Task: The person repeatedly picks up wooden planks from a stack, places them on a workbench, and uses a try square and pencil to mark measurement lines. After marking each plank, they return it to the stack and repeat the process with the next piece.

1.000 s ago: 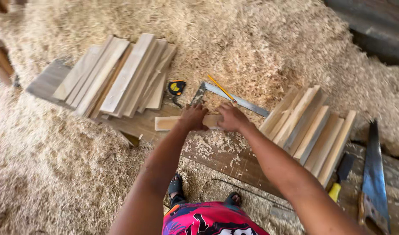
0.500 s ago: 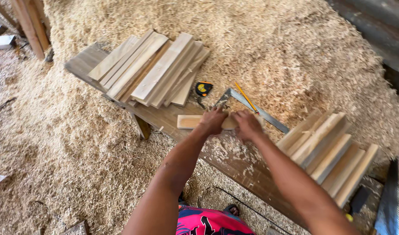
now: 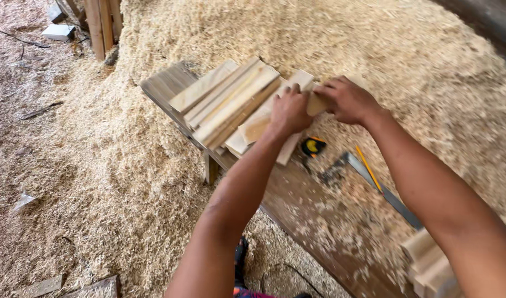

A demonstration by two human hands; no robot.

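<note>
Both hands meet over the far end of the dark wooden table [image 3: 297, 204], carrying one short wooden piece [image 3: 317, 104] toward the stack of wooden slats [image 3: 231, 105] that lies slantwise there. The right hand [image 3: 347, 100] has its grip clenched round the right end of the piece, thumb on the near face. The left hand [image 3: 289, 110] is curled over the left end, knuckles up, and seems to pinch the same piece, though motion blur hides where its fingers close.

To do this well, I would judge that the piece should be held level between the two hands and lowered flat beside the nearest slat, its long edge parallel with the others, so nothing rides up or slides off the near edge. The grip should be let go only when the piece lies fully on the stack.

Counted: one piece in hand; roughly six or seven slats in the far stack, the blur making the lower ones hard to separate; a second pile of slats [image 3: 429, 265] at the near right edge, only partly in view. On the table lie one yellow and black tape measure [image 3: 312, 147], one yellow pencil [image 3: 369, 168] and one metal square [image 3: 382, 190]. Sawdust [image 3: 98, 165] heaps all round.
</note>
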